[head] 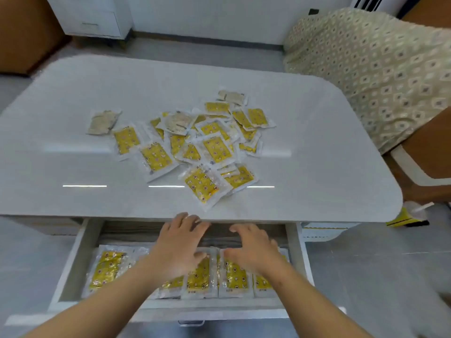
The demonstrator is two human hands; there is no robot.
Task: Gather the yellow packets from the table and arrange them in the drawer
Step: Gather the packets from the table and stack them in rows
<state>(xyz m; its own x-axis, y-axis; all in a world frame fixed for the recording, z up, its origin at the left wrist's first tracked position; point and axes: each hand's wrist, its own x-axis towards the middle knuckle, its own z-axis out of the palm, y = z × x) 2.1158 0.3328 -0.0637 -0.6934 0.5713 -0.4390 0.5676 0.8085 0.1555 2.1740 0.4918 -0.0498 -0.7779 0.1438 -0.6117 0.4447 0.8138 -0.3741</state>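
Observation:
Several yellow packets lie in a loose pile at the middle of the white table, some face down and showing beige. Below the table's near edge the drawer stands pulled out. Along its front lies a row of yellow packets, flat and side by side. My left hand and my right hand hover over the drawer's middle with fingers spread and relaxed. Both hands hold nothing. They hide parts of the packets beneath them.
A chair with a patterned cover stands at the table's right. A white cabinet sits at the back left by a brown panel. A yellow and black item lies on the floor at the right.

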